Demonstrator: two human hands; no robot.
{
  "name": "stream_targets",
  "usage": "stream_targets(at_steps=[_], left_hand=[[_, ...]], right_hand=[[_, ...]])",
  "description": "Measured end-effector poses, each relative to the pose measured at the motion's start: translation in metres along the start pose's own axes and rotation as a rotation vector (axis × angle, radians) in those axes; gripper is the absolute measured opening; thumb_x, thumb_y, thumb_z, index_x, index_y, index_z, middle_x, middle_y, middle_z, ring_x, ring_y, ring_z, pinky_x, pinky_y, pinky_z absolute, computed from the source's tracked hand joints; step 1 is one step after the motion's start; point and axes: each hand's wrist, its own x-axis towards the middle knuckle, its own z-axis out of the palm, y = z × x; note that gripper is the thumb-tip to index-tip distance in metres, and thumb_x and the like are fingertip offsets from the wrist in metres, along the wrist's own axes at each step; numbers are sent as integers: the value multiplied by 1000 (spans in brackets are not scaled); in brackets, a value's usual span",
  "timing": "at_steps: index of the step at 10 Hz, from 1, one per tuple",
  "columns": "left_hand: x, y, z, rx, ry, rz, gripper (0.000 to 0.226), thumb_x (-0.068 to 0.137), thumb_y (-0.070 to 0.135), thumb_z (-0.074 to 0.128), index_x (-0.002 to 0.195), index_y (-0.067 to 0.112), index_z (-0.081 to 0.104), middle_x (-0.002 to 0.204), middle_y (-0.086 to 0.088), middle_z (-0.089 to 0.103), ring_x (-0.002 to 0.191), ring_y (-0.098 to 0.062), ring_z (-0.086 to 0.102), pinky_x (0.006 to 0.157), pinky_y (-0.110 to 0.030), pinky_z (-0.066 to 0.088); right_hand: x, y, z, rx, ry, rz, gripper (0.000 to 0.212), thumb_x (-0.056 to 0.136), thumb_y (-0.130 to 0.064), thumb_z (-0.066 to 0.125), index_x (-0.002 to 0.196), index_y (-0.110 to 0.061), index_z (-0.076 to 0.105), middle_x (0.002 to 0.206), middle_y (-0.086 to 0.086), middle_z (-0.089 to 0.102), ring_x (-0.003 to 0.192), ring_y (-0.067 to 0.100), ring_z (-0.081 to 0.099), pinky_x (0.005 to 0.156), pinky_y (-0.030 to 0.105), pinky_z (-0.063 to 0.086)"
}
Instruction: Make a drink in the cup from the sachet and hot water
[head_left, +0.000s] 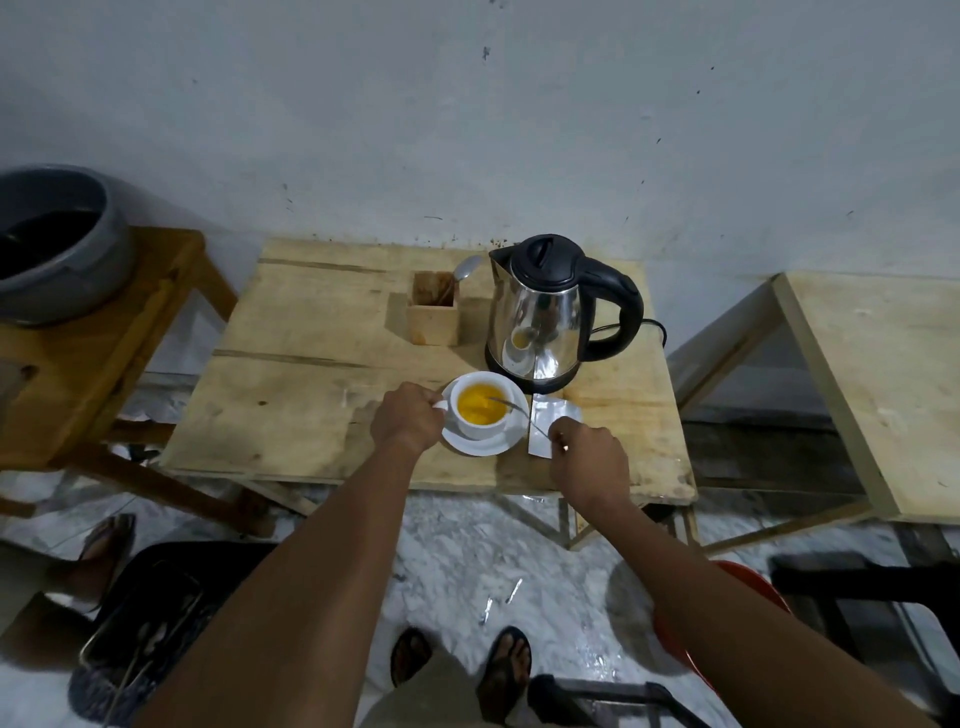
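Observation:
A white cup (478, 423) of orange-yellow liquid stands on a white saucer (501, 447) near the front of the wooden table (311, 415). My left hand (408, 418) grips the cup's handle. My right hand (589, 460) holds the end of a metal spoon (519, 410) whose bowl dips into the liquid. A silvery sachet (553, 418) lies flat on the table just right of the saucer, partly under my right hand. The steel kettle (540, 322) with black lid and handle stands behind the cup.
A wooden holder (434, 317) with another spoon (465, 270) stands left of the kettle. A grey pot (57, 249) rests on a stool at the left. Another wooden table (883, 389) stands at the right. Foil scraps (511, 592) lie on the floor.

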Motion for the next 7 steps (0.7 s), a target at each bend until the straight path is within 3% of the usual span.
stream_targets(at_steps=[1,2,3,4,6,7], left_hand=[[1,-1,-3,-6,-12,15,28,87,29,67,114,30,76,117,-3,73,108,-29,67,89,-38,56],[4,-6,-3,-36,-9,35,28,87,32,68,114,30,76,118,-2,74,108,-29,67,91,-39,56],[6,-11,-3,-47,-14,51,28,88,33,68,115,28,76,117,-4,74,108,-30,68,91,-38,56],[6,-15,2,-50,6,83,28,90,31,66,116,26,76,115,-5,75,107,-31,68,89,-37,56],[1,-19,1,-121,-40,131,31,92,29,65,122,26,72,119,-6,74,110,-32,67,93,-42,55],[-8,-20,-2,-144,-62,143,37,93,26,66,130,25,67,126,-6,70,115,-31,65,92,-37,53]], right_hand=[[1,8,11,312,-13,234,20,85,-8,63,77,-22,75,80,6,77,77,31,70,69,36,57],[-2,14,20,593,-4,494,24,80,-8,72,64,-25,71,76,4,76,78,28,70,70,31,53],[-2,17,30,740,-49,680,21,77,-11,78,62,-25,72,81,5,76,81,29,70,72,30,53],[6,19,39,759,-70,745,20,75,-12,77,62,-26,74,82,3,77,85,29,72,78,33,58],[15,10,42,585,-57,654,17,82,-12,67,86,-20,82,93,12,78,98,33,68,76,27,49],[10,1,34,525,-11,639,18,82,-14,72,98,-14,80,105,12,76,108,34,65,88,30,49]])
